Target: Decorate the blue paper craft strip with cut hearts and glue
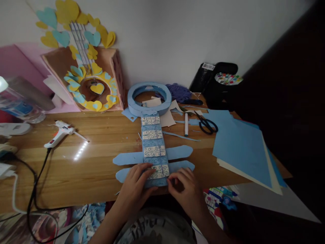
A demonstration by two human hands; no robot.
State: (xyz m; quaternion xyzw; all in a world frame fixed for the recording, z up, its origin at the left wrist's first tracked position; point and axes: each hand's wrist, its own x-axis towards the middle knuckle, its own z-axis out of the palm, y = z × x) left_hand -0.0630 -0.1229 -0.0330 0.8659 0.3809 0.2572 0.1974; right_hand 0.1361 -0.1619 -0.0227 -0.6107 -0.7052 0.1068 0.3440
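Note:
A long blue craft-paper strip (154,145) lies on the desk, crossed by cream bands with dark swirl patterns. Its far end meets a blue paper ring (132,101). Two pointed blue paper strips run crosswise under it, one of them the upper strip (128,158). My left hand (138,181) holds the near left side of the decorated strip, fingers over the top and thumb by the near edge. At its near right corner, my right hand (186,186) is closed in a pinch against the edge. Whatever else the right fingertips may hold is hidden.
A white glue gun (61,134) rests at left, its cord (35,176) trailing off the desk. Black scissors (208,125), a marker (186,124) and blue paper sheets (240,145) lie at right. Purple yarn (179,92) and a heart-decorated box (118,74) stand behind.

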